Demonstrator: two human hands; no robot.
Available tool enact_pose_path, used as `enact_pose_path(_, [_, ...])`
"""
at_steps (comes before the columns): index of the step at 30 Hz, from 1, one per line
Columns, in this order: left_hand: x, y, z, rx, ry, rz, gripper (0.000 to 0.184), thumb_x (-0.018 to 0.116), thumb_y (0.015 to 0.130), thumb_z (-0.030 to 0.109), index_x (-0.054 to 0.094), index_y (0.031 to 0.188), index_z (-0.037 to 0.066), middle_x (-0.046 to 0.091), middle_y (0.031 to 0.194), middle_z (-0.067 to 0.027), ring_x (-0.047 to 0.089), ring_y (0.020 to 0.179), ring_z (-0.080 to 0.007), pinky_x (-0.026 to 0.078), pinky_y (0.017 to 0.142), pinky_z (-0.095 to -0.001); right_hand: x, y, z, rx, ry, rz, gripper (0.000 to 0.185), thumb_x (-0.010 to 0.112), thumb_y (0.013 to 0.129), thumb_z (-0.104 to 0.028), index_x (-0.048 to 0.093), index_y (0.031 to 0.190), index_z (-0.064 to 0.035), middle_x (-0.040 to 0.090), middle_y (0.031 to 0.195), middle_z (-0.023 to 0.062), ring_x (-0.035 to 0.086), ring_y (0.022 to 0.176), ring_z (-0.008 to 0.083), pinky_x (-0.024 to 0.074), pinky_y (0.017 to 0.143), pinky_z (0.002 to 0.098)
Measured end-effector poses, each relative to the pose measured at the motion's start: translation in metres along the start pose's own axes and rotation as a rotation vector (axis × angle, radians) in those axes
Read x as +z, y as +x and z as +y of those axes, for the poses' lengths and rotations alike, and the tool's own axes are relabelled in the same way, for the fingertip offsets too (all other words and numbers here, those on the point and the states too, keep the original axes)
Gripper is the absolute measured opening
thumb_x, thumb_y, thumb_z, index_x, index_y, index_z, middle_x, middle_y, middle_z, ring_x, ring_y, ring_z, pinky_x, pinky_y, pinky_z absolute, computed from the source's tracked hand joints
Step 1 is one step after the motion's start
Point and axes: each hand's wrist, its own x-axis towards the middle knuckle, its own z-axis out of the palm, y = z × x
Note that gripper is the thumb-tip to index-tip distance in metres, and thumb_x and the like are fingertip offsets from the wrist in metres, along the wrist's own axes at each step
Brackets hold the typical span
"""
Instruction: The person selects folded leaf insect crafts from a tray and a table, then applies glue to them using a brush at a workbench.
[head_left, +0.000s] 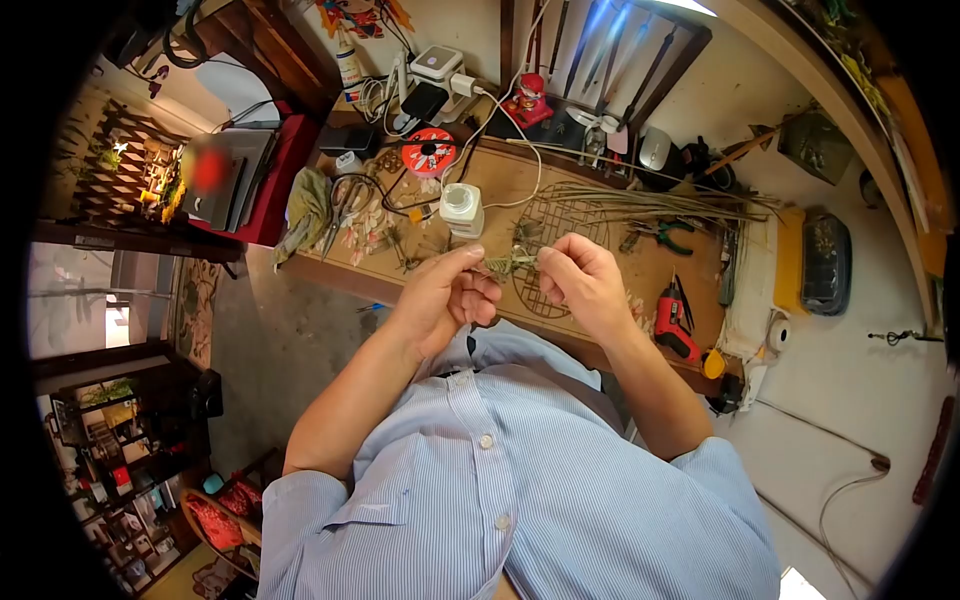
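Left hand (452, 287) and right hand (585, 282) pinch a plant-fibre piece (507, 264), seemingly unfinished; loose stems (665, 203) lie at two o'clock.

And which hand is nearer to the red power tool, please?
Right: the right hand is left of the red power tool, and the left hand is farther left.

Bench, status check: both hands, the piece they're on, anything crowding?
Left hand, right hand: fingertips pinching. Small greenish piece between them, apparently woven, detail too fine to tell. White bottle just beyond left hand, seemingly not blocking.
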Motion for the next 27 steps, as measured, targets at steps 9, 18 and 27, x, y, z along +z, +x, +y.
enact_pose_path(9, [0.005,-0.004,-0.005,0.136,0.091,-0.126,0.019,0.059,0.085,0.009,0.054,0.103,0.003,0.060,0.081,-0.0053,0.058,0.063,-0.0125,0.049,0.059,-0.0233,-0.003,-0.001,0.002,-0.015,-0.006,-0.047,0.013,0.054,0.090,-0.011,0.053,0.081,-0.0019,0.055,0.064,0.0014,0.048,0.054,0.0061,0.0383,0.049,0.0194])
enact_pose_path(18, [0.011,-0.008,-0.008,0.458,0.302,-0.086,0.026,0.064,0.079,-0.001,0.056,0.103,0.003,0.056,0.090,-0.0008,0.054,0.079,-0.0074,0.046,0.071,-0.0208,-0.002,-0.013,-0.002,-0.185,0.054,-0.018,0.012,0.058,0.088,-0.010,0.056,0.096,-0.0004,0.055,0.072,-0.0022,0.047,0.061,0.0023,0.0383,0.052,0.0176])
enact_pose_path(27, [0.015,-0.006,-0.010,0.595,0.346,-0.090,0.030,0.064,0.079,-0.001,0.054,0.107,0.004,0.056,0.093,-0.0010,0.054,0.085,-0.0080,0.045,0.076,-0.0220,-0.006,-0.013,0.000,-0.250,-0.091,-0.029,0.012,0.060,0.088,-0.009,0.058,0.095,-0.0006,0.055,0.073,-0.0035,0.047,0.062,0.0014,0.0383,0.054,0.0165])
